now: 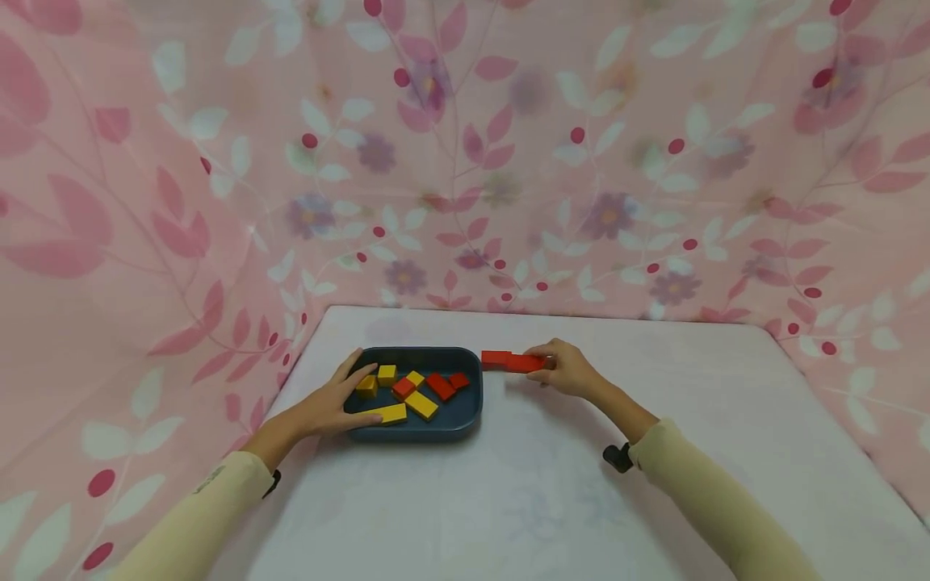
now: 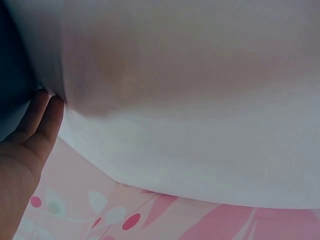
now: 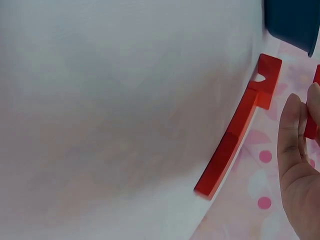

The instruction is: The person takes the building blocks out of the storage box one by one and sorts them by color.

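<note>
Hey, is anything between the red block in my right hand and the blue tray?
Yes. Between the held red block and the blue tray are a notched red piece, near the tray's right end, and the tray's raised wall. The left hand rests at the opposite end, out of that path.

The light is soft and rather dim, with a faint shadow on the tabletop (image 1: 538, 492) below the right hand (image 1: 571, 369), and the left wrist view looks hazy beside the left hand (image 2: 26, 152).
</note>
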`<state>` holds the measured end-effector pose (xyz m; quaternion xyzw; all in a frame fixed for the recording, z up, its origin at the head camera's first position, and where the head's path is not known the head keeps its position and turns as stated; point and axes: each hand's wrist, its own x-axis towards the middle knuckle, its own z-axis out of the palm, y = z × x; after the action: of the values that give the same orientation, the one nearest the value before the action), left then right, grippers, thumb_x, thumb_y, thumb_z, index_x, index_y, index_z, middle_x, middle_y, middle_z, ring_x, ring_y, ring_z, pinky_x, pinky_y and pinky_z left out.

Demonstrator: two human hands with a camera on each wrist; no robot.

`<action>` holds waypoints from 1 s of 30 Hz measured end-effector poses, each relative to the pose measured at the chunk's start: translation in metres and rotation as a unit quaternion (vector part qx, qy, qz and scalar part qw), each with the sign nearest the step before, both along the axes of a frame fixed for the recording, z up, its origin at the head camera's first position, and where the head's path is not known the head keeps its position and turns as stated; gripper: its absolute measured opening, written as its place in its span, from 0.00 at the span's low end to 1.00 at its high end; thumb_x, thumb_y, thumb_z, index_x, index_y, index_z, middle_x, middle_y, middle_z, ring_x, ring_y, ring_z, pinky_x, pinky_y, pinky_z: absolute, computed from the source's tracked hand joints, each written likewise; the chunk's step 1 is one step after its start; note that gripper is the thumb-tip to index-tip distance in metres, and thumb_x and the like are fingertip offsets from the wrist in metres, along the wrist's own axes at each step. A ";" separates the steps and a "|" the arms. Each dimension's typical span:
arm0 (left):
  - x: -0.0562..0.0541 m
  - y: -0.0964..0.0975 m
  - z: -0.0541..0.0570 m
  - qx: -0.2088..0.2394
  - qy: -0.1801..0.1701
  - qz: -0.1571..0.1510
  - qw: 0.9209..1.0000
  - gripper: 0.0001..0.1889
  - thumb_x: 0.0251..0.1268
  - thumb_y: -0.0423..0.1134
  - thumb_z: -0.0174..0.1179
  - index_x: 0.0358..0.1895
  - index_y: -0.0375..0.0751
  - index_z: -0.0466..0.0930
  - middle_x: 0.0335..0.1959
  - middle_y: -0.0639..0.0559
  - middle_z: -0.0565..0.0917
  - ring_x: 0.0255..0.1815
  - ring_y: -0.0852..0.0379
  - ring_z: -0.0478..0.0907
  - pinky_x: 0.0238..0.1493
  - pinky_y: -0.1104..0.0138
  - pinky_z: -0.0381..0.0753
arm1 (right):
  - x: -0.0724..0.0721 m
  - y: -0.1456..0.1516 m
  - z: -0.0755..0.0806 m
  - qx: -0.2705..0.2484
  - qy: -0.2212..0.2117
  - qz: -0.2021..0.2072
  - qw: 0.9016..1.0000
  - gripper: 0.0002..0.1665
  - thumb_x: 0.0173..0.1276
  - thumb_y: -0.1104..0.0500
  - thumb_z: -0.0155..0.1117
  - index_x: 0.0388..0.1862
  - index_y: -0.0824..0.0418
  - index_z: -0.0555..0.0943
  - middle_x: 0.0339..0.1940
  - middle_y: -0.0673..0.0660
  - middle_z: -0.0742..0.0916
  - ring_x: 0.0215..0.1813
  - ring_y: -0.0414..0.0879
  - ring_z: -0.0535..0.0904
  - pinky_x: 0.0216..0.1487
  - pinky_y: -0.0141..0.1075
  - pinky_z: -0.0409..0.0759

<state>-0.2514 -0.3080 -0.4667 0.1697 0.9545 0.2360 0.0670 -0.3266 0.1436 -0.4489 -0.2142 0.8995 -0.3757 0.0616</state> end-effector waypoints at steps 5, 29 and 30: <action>-0.003 0.000 0.001 0.007 0.004 0.004 1.000 0.52 0.53 0.69 0.65 0.79 0.54 0.53 0.82 0.43 0.37 0.75 0.30 0.57 0.64 0.31 0.65 | -0.002 0.020 0.002 0.011 0.007 -0.001 1.000 0.21 0.62 0.61 0.73 0.55 0.58 0.84 0.44 0.61 0.80 0.30 0.48 0.84 0.35 0.35 0.83; -0.001 0.004 -0.001 0.004 0.007 0.000 1.000 0.51 0.54 0.68 0.64 0.78 0.49 0.56 0.82 0.41 0.38 0.75 0.30 0.57 0.65 0.32 0.64 | -0.014 0.112 -0.013 0.079 -0.048 -0.052 0.994 0.25 0.65 0.61 0.67 0.61 0.63 0.80 0.50 0.67 0.84 0.42 0.53 0.79 0.37 0.35 0.82; -0.001 0.004 -0.001 0.004 0.007 0.000 1.000 0.51 0.55 0.68 0.64 0.78 0.49 0.56 0.82 0.41 0.38 0.75 0.30 0.58 0.65 0.32 0.64 | -0.015 0.114 -0.013 0.080 -0.050 -0.054 0.994 0.24 0.65 0.61 0.68 0.60 0.62 0.81 0.49 0.66 0.85 0.42 0.52 0.79 0.37 0.35 0.81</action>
<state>-0.2520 -0.3039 -0.4674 0.1717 0.9540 0.2384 0.0599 -0.3418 0.2573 -0.4624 -0.1404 0.9328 -0.3152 0.1035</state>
